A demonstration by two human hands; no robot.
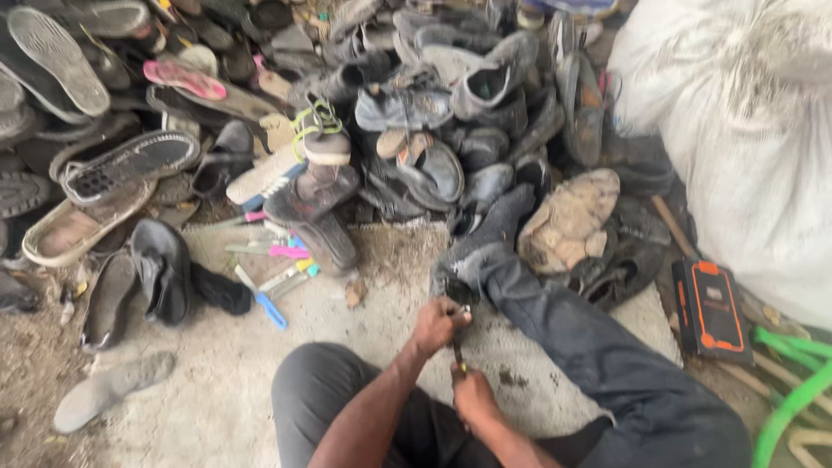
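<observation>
Left hand (pixel 436 325) and right hand (pixel 472 399) both closed around a thin tool (pixel 458 351) (shoe pile (pixel 390 130) just beyond)

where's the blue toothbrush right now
In the head view the blue toothbrush lies on the concrete floor, left of the hands, just right of a black shoe.

left hand (pixel 436 325) clenched, right hand (pixel 472 399) clenched below

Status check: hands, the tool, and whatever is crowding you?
Left hand and right hand both gripping a small dark tool. Outstretched leg alongside. Shoe pile just ahead.
</observation>
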